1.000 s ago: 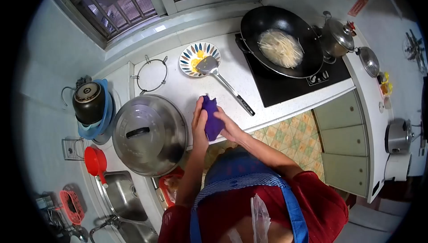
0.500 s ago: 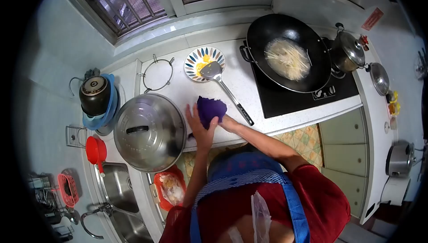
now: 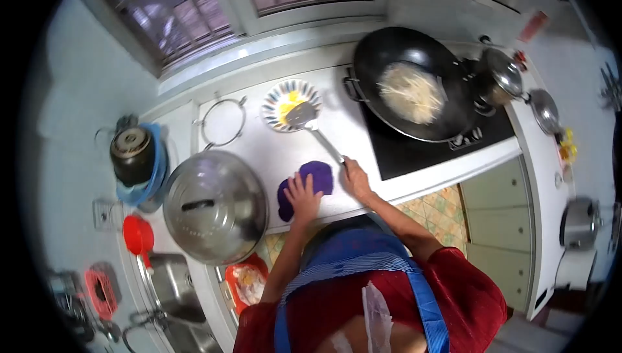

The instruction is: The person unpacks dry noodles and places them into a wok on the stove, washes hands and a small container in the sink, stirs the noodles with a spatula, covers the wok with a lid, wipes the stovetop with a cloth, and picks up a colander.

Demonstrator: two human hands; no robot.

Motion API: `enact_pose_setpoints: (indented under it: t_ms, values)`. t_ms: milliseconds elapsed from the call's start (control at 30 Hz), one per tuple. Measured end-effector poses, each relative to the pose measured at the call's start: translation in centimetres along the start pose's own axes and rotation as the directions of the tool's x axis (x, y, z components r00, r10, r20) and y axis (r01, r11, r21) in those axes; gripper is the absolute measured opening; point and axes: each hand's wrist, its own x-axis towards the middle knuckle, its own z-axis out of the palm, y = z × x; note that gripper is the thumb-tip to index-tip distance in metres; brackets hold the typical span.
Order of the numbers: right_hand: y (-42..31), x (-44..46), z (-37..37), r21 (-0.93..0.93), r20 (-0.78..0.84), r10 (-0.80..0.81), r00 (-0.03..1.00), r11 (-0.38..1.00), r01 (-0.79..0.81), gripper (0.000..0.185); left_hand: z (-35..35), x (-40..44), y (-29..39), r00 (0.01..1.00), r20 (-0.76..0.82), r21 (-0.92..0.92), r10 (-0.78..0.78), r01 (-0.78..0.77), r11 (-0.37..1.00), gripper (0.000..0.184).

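My left hand lies with spread fingers on a purple cloth near the counter's front edge. The cloth is spread out on both sides of the hand. My right hand is closed around the handle end of a metal spatula. The spatula's blade rests on a patterned plate holding yellow bits that look like egg. A black wok with pale strips in liquid sits on the cooktop to the right.
A large domed lid stands left of my left hand, with a wire ring behind it. Beyond the wok is a lidded pot. The sink, a red ladle and a red basket are at lower left.
The purple cloth, held up between both hands before, now lies on the counter under my left hand. My right hand has left it and taken hold of the spatula handle.
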Motion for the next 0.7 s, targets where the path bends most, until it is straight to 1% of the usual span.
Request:
enact_pose_setpoints:
  t_ms: [33, 67, 100, 133, 200, 233, 267, 333, 367, 400, 467, 533, 600, 633, 667, 700]
  values:
    - [-0.4, -0.1, -0.9, 0.006, 0.029, -0.004, 1.0, 1.0, 0.004, 0.04, 0.3, 0.1, -0.4, 1.0, -0.012, -0.004, 0.021, -0.021, 1.0, 0.07]
    - [-1.5, 0.0, -2.5, 0.014, 0.058, -0.011, 0.998, 1.0, 0.01, 0.041, 0.2, 0.3, -0.5, 0.999, 0.039, -0.024, 0.008, -0.007, 1.0, 0.07]
    - [-2.5, -0.1, -3.8, 0.043, 0.083, 0.013, 0.996, 0.999, -0.017, 0.04, 0.1, 0.4, -0.6, 0.998, 0.055, -0.037, 0.011, -0.009, 0.999, 0.07]
    - [-4.2, 0.0, -6.1, 0.098, 0.155, 0.037, 0.987, 0.994, -0.053, 0.04, 0.1, 0.3, -0.7, 0.997, 0.073, -0.046, 0.007, -0.004, 0.999, 0.07]
    - [-5.9, 0.1, -9.6, 0.24, 0.218, 0.013, 0.976, 0.968, -0.066, 0.041, 0.0, 0.5, -0.9, 0.99, 0.141, -0.075, -0.01, 0.021, 0.997, 0.073]
    - [-6.7, 0.0, -11.9, 0.24, 0.253, 0.014, 0.967, 0.968, -0.076, 0.042, 0.0, 0.8, -1.1, 0.974, 0.221, -0.111, -0.04, 0.066, 0.992, 0.079]
    - [-7.9, 0.0, -14.5, 0.234, 0.245, 0.024, 0.969, 0.969, -0.084, 0.042, -0.3, 1.0, -0.9, 0.974, 0.226, -0.114, -0.028, 0.055, 0.992, 0.079]
    - [-9.4, 0.2, -19.6, 0.445, 0.206, 0.174, 0.963, 0.86, -0.251, 0.042, -1.0, 1.5, -0.3, 0.94, 0.325, -0.12, -0.101, 0.147, 0.982, 0.084]
    - [-8.6, 0.3, -21.7, 0.384, 0.158, 0.248, 0.956, 0.876, -0.291, 0.041, -0.8, 1.7, -0.3, 0.928, 0.353, -0.104, -0.121, 0.167, 0.98, 0.088]
    - [-7.6, 0.7, -23.9, 0.32, 0.097, 0.304, 0.948, 0.892, -0.319, 0.041, -0.8, 1.8, 0.0, 0.928, 0.356, -0.106, -0.112, 0.159, 0.982, 0.088]
    - [-5.5, 1.7, -28.4, 0.193, -0.036, 0.391, 0.92, 0.906, -0.377, 0.041, -1.2, 2.1, 0.6, 0.915, 0.369, -0.055, -0.166, 0.2, 0.978, 0.088]
    - [-0.8, 2.8, -31.4, -0.038, -0.142, 0.376, 0.915, 0.922, -0.385, 0.041, -1.5, 2.3, 0.9, 0.914, 0.369, -0.045, -0.17, 0.201, 0.979, 0.088]
    - [2.7, 3.8, -33.4, -0.113, -0.187, 0.357, 0.915, 0.918, -0.381, 0.041, -1.3, 2.2, 0.9, 0.909, 0.374, -0.034, -0.184, 0.212, 0.977, 0.088]
    - [5.8, 4.1, -33.8, -0.115, -0.185, 0.356, 0.916, 0.918, -0.38, 0.041, -0.8, 2.2, 0.6, 0.917, 0.355, -0.022, -0.181, 0.202, 0.979, 0.088]
    - [9.6, 4.3, -33.9, -0.237, -0.204, 0.295, 0.934, 0.91, -0.339, 0.042, -0.5, 2.2, 0.4, 0.925, 0.337, -0.01, -0.178, 0.192, 0.981, 0.087]
    - [11.6, 4.6, -34.0, -0.356, -0.214, 0.231, 0.949, 0.886, -0.296, 0.043, -0.3, 2.2, 0.4, 0.924, 0.338, -0.011, -0.181, 0.196, 0.981, 0.087]
